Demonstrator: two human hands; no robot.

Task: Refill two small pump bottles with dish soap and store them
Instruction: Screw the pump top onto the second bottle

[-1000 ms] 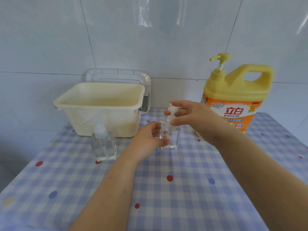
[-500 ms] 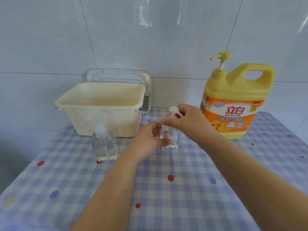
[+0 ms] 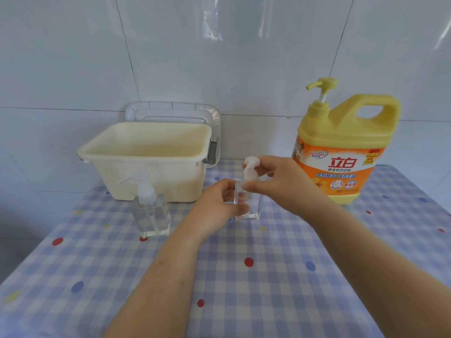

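Note:
A small clear square pump bottle (image 3: 253,208) stands on the checked tablecloth near the middle. My left hand (image 3: 219,203) grips its body from the left. My right hand (image 3: 280,184) pinches the collar of its white pump top (image 3: 250,167) from the right. A second clear pump bottle (image 3: 151,211) stands untouched to the left, in front of the tub. The big yellow dish soap jug (image 3: 341,152) with a pump and an orange label stands at the back right.
A cream plastic tub (image 3: 146,162) sits at the back left against the tiled wall, with a clear lid or rack (image 3: 170,111) leaning behind it. The checked tablecloth (image 3: 268,289) with coloured dots covers the table, whose edges fall away left and right.
My right hand has slid down from the pump head to the collar and turned a little on it. The left hand and both bottles have stayed in place.

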